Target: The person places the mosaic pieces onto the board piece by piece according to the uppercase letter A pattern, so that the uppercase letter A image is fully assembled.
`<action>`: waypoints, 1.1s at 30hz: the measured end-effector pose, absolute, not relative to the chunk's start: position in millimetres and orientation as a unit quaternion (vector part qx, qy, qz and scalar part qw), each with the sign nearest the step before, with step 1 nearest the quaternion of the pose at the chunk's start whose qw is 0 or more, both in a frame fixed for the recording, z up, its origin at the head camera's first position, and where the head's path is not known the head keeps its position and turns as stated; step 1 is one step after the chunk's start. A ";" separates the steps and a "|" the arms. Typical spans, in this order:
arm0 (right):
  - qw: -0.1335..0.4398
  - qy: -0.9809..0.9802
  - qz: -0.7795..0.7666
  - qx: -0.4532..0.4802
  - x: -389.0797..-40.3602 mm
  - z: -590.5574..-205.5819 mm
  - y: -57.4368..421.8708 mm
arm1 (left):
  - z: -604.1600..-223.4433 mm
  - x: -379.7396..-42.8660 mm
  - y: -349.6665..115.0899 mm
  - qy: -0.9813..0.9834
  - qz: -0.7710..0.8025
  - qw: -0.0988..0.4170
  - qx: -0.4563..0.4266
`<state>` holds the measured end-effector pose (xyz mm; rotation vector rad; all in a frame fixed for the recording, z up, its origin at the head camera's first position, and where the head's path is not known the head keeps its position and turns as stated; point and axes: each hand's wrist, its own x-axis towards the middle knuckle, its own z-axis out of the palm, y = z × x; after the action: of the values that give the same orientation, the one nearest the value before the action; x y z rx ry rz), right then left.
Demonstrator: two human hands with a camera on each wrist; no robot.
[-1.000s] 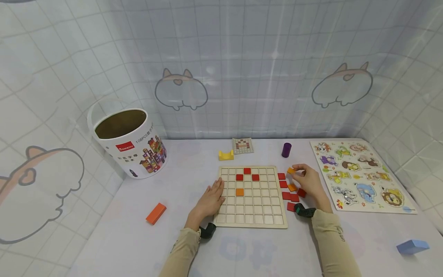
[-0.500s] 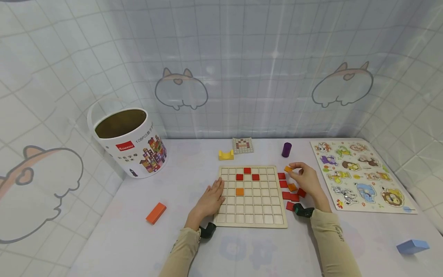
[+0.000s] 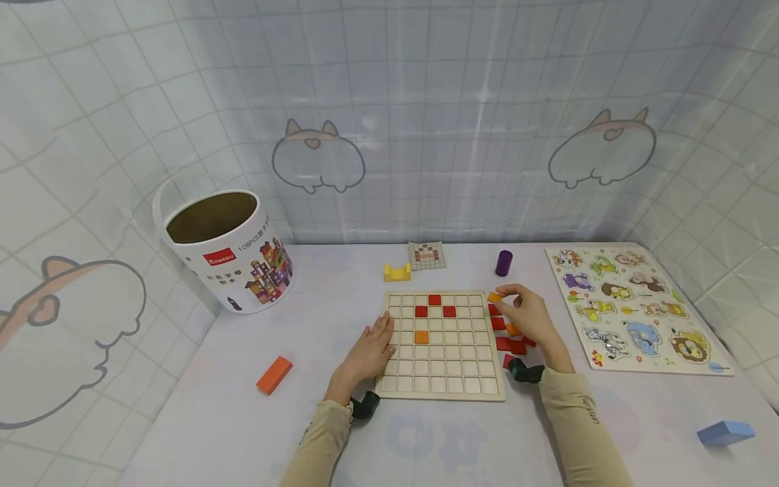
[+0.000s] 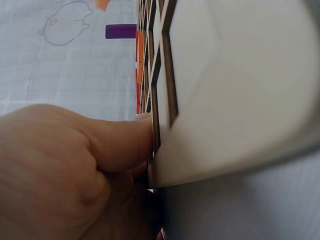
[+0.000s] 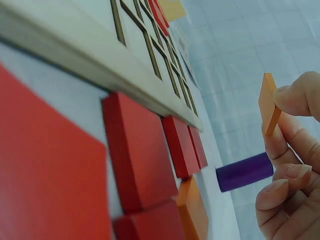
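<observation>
A wooden grid board (image 3: pixel 447 368) lies flat in the middle of the table, with several red tiles and one orange tile (image 3: pixel 422 337) set in its cells. My left hand (image 3: pixel 369 350) rests on the board's left edge, fingers fairly straight. An orange square tile (image 5: pixel 268 103) is pinched between thumb and fingers of my right hand (image 3: pixel 528 316), raised off the table near the board's upper right corner. Below that hand, beside the board's right edge, several loose red tiles (image 5: pixel 137 155) lie with another orange tile (image 5: pixel 192 207); the hand and wrist partly cover some of them.
Behind the board sit a yellow arched block (image 3: pixel 397 273), a small pattern card (image 3: pixel 427 256) and a purple cylinder (image 3: pixel 504 264). An animal puzzle board (image 3: pixel 627 362) lies at right, near a blue block (image 3: pixel 726 433). At left are a white bucket (image 3: pixel 243 267) and an orange-red block (image 3: pixel 274 375).
My right hand has moved left with the pinched orange tile, from over the loose tiles to the board's upper right corner. The left hand has stayed in place.
</observation>
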<state>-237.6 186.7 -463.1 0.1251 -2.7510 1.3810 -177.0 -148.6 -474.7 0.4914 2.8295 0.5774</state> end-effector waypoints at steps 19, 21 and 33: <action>-0.002 -0.866 0.490 0.098 -231.9 -471.4 153.0 | -469.0 -174.0 -147.8 0.959 0.201 0.104 0.172; -0.010 -0.865 0.490 0.106 -230.6 -473.9 147.8 | -469.1 -174.1 -147.8 0.958 0.203 0.105 0.172; -0.039 -0.856 0.495 0.147 -220.9 -481.6 119.7 | -470.2 -174.5 -148.5 0.959 0.199 0.104 0.173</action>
<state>-220.9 119.7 -481.6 0.4742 -2.7565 1.5946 -174.5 -148.5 -470.2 0.5109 2.8288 0.5859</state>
